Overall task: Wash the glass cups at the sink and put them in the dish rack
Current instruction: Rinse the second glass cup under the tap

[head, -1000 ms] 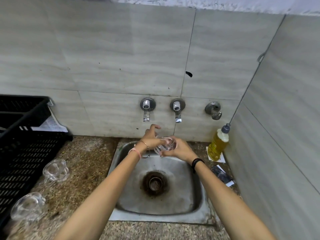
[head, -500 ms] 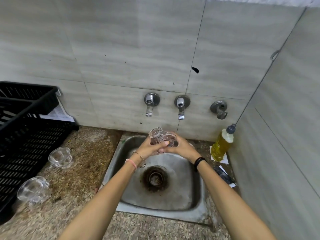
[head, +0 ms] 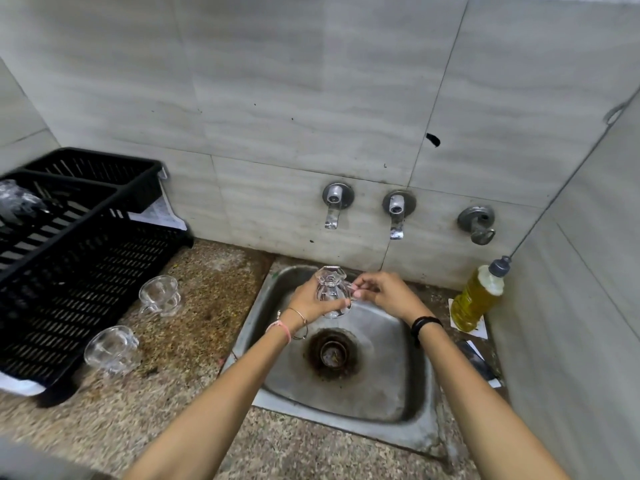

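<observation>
A clear glass cup (head: 329,285) is held upside down over the steel sink (head: 277,289), base pointing up. My left hand (head: 306,301) grips its body from the left. My right hand (head: 382,292) pinches its handle from the right. Two more glass cups stand on the speckled counter left of the sink, one farther back (head: 160,295) and one nearer (head: 111,348). The black dish rack (head: 86,271) sits at the far left, with another glass object (head: 17,202) in its upper tier.
Two taps (head: 333,204) (head: 396,213) and a wall hook stick out of the tiled wall above the sink. A yellow soap bottle (head: 476,299) stands in the right corner on paper. The drain (head: 332,353) is rusty.
The cup has been turned base up and held a little lower over the sink. The view has swung left, so more of the rack and both counter cups show.
</observation>
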`<action>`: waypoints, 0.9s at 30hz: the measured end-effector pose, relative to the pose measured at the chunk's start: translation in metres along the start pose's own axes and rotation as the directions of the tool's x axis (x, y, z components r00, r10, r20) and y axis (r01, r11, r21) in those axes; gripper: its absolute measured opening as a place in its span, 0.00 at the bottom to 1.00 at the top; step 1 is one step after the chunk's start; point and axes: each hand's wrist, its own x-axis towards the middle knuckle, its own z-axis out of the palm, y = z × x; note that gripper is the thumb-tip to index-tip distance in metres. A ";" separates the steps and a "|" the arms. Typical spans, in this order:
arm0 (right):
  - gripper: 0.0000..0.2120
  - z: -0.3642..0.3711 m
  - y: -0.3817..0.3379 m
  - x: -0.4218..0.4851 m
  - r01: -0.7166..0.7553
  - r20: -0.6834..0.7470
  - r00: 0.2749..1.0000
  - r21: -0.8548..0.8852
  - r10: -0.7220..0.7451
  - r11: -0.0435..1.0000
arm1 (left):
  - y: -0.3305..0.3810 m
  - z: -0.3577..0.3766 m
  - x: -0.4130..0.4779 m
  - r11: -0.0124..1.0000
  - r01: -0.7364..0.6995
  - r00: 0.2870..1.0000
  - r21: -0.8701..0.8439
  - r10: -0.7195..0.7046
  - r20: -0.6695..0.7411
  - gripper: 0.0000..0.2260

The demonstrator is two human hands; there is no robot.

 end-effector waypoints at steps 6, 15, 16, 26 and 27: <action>0.02 0.003 -0.030 0.010 -0.001 -0.017 1.000 -0.102 0.000 0.995 | -0.007 -0.024 -0.003 0.998 0.017 0.999 -0.062 -0.014 0.045 0.29; 0.09 0.017 -0.169 0.069 0.217 -0.134 0.958 -0.246 -0.255 0.945 | 0.026 -0.166 -0.034 0.972 -0.101 0.994 -0.212 0.089 -0.068 0.28; 0.09 0.025 -0.191 0.079 0.258 -0.148 0.944 -0.226 -0.295 0.939 | 0.025 -0.193 -0.038 0.975 -0.113 0.988 -0.190 0.091 -0.122 0.29; 0.03 0.173 -0.390 0.177 0.474 -0.039 0.869 0.351 -0.494 0.807 | -0.015 -0.444 -0.131 0.960 0.028 0.817 0.279 0.139 -0.560 0.40; 0.03 0.192 -0.406 0.183 0.475 -0.015 0.863 0.366 -0.506 0.800 | -0.024 -0.463 -0.141 0.959 0.028 0.809 0.282 0.144 -0.570 0.38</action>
